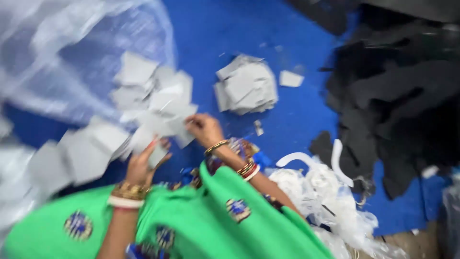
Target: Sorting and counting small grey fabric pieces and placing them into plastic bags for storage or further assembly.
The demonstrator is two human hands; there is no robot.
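Note:
The picture is motion-blurred. My left hand [142, 163], with gold and white bangles at the wrist, grips a small grey cut piece [155, 154] among a spread of grey pieces [153, 98] on the blue sheet [297, 110]. My right hand [203, 128], also bangled, pinches the edge of another grey piece [182, 136] from the same spread. A neater stack of grey pieces [247, 86] lies beyond my right hand. Green cloth [215, 220] with embroidered patches covers my lap.
A clear plastic bag [67, 52] lies at the upper left. A heap of black cut pieces [402, 96] fills the right side. White scraps and strips [321, 187] lie at the lower right. More grey pieces [81, 153] sit at the left.

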